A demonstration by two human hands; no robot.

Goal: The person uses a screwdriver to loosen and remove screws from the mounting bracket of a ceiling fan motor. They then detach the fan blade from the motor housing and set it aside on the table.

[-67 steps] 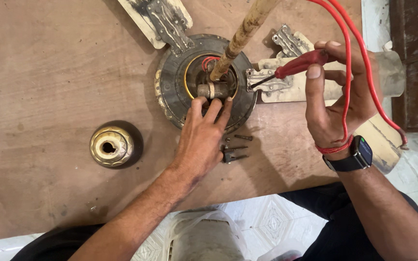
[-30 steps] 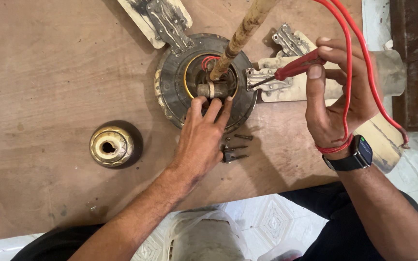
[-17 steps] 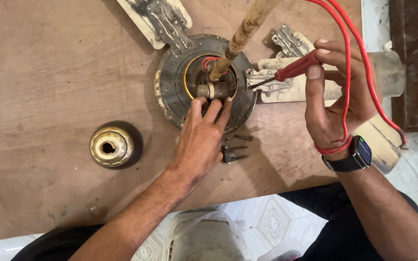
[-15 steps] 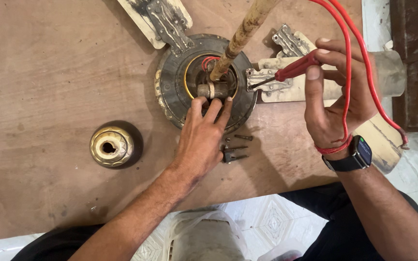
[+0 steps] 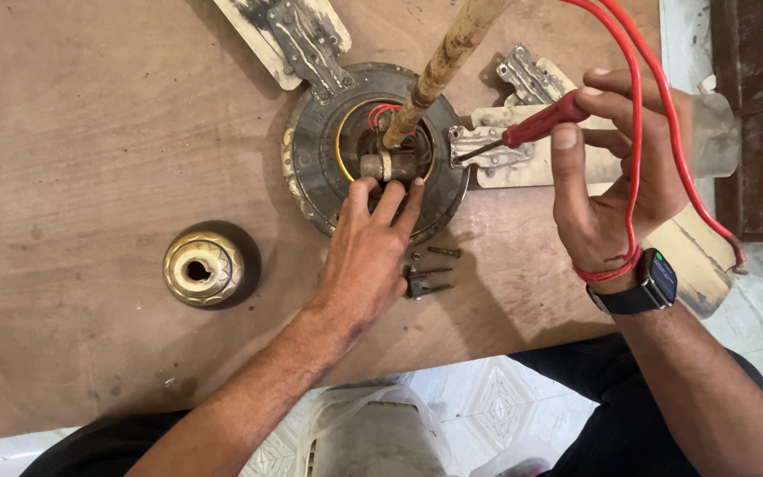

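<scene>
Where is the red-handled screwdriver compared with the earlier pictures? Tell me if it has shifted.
No. The red-handled screwdriver in the right hand keeps its tip by the metal blade bracket right of the fan motor, as before.

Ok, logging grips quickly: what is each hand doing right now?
Left hand: open, fingertips on the fan motor hub.
Right hand: closed on the red-handled screwdriver.

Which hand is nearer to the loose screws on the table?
Left. The left hand lies right beside the loose screws; the right hand, holding the red screwdriver, is farther up and to their right.
</scene>
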